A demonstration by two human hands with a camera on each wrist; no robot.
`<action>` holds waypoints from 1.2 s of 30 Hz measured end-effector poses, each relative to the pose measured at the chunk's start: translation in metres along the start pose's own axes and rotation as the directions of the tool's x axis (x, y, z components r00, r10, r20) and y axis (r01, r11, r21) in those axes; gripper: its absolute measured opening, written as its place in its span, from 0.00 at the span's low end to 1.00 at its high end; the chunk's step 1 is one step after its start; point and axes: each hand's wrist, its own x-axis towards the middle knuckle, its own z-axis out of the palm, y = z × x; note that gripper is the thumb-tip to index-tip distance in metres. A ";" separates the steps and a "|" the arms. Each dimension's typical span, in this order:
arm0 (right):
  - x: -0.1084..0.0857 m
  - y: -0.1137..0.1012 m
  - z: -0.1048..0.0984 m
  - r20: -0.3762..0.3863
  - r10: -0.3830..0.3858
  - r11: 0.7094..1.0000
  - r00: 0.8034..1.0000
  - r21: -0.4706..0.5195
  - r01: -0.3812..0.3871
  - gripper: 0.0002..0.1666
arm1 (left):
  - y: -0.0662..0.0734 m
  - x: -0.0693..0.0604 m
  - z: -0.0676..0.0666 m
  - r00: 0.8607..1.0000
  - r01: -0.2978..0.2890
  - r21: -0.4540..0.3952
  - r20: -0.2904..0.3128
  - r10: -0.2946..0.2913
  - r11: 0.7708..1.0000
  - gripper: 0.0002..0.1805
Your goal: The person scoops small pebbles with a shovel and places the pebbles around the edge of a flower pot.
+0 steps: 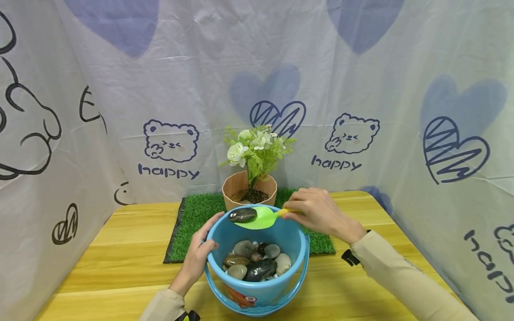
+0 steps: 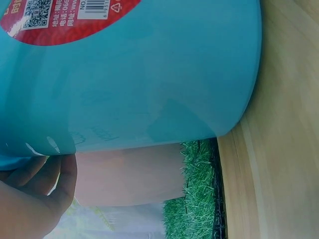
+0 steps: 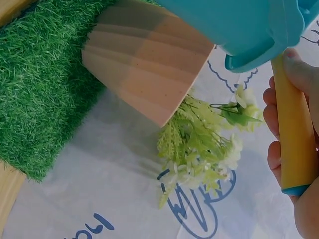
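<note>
In the head view, the left hand (image 1: 196,256) holds the rim of a blue bucket (image 1: 277,292), its thumb inside. The right hand (image 1: 315,209) grips a shovel (image 1: 266,217) above the bucket's far side, one dark stone (image 1: 242,215) lying on its green blade. Only this view shows the stones (image 1: 261,269) inside the bucket. Behind stands a flowerpot (image 1: 230,197) on a grass mat (image 1: 192,225).

The left wrist view adds a red label (image 2: 75,20) with a barcode, and fingers against the bucket's outside.

The right wrist view shows fingers curled round the yellow handle, with its blue end.
</note>
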 end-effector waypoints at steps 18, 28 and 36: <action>0.006 0.013 -0.004 0.040 0.068 0.995 0.997 -0.069 -0.065 0.13 | 0.001 0.000 0.001 1.000 0.003 0.006 -0.006 -0.003 1.000 0.40; 0.014 0.027 0.005 0.042 0.155 0.980 0.987 -0.131 -0.148 0.11 | 0.000 0.000 0.000 1.000 0.002 -0.006 -0.003 -0.002 1.000 0.40; 0.016 0.036 0.024 0.095 0.274 0.956 0.957 -0.134 -0.260 0.12 | 0.001 0.000 0.001 1.000 0.003 -0.009 0.002 -0.003 1.000 0.40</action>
